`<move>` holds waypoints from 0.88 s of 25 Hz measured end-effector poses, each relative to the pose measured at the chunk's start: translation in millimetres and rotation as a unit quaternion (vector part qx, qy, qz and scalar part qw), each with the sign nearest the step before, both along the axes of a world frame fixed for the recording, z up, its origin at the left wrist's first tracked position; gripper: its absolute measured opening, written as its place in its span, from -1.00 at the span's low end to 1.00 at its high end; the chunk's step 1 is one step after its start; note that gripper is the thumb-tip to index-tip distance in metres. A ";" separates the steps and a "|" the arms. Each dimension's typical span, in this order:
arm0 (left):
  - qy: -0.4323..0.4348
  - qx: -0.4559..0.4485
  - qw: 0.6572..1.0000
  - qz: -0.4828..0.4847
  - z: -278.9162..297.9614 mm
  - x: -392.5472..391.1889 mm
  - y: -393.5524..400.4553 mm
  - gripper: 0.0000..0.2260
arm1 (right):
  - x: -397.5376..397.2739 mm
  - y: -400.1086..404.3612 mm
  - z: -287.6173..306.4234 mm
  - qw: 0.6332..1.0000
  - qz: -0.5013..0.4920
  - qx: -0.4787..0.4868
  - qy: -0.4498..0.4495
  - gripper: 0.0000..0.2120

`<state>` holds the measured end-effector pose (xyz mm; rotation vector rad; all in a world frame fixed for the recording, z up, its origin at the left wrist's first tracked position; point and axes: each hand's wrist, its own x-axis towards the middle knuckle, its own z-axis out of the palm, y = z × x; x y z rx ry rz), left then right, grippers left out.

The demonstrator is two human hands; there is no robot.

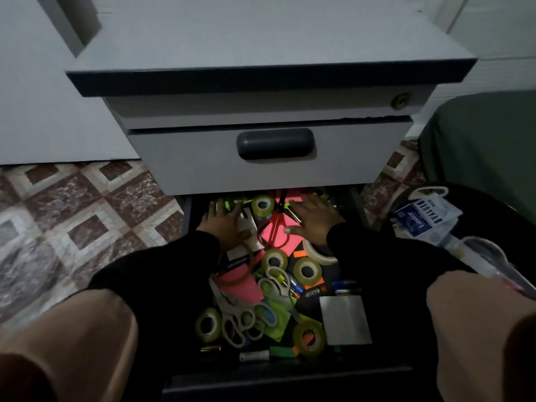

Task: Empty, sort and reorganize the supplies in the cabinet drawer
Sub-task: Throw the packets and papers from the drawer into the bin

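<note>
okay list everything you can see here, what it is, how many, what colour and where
Cabinet: one, grey, centre, upper drawer closed.
Open drawer: one, dark, pulled out at the bottom.
Tape rolls: at least six, yellowish clear, scattered through the drawer.
Red scissors: one pair, far end, between the hands.
White scissors: at least two pairs, near end, tangled.
Pink paper: several sheets, neon, middle and far end.
Green paper: some, neon, near end.
White pad: one, near right.
Batteries: a few, mid drawer; count unclear.
Plastic packet: one, blue and white, floor on the right.
Floor tiles: patterned brown and white.
Left hand: fingers spread on the supplies.
Right hand: fingers spread on the supplies.
</note>
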<state>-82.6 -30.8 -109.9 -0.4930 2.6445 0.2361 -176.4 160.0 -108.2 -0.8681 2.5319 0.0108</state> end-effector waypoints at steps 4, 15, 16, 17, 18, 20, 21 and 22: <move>-0.043 -0.003 0.999 0.029 -1.2 -21.2 -5.3 -0.30 | -14.1 -10.2 -11.3 0.999 -0.020 0.037 -0.031 -0.26; -0.109 -0.026 0.994 0.004 -1.9 -1.9 4.5 -0.29 | 2.7 9.8 -17.4 0.993 0.024 0.072 -0.089 -0.15; -0.110 -0.023 0.994 0.003 -1.9 3.7 6.1 -0.29 | 5.9 12.4 -17.6 0.993 0.026 0.072 -0.094 -0.15; -0.105 -0.020 0.994 0.003 -2.4 8.6 7.3 -0.28 | 9.2 15.0 -16.0 0.992 0.030 0.070 -0.097 -0.15; -0.097 -0.016 0.995 0.002 -2.7 13.1 8.0 -0.27 | 12.1 17.4 -12.3 0.992 0.034 0.064 -0.099 -0.17; -0.079 -0.009 0.997 -0.011 -2.3 20.6 7.6 -0.25 | 16.6 21.9 -2.1 0.992 0.051 0.059 -0.097 -0.27; -0.073 -0.013 0.997 -0.028 -0.9 24.2 7.8 -0.26 | 19.0 23.8 2.4 0.992 0.056 0.058 -0.095 -0.34; -0.061 -0.026 0.997 -0.046 2.0 26.9 8.0 -0.29 | 21.2 25.3 6.8 0.994 0.055 0.047 -0.081 -0.44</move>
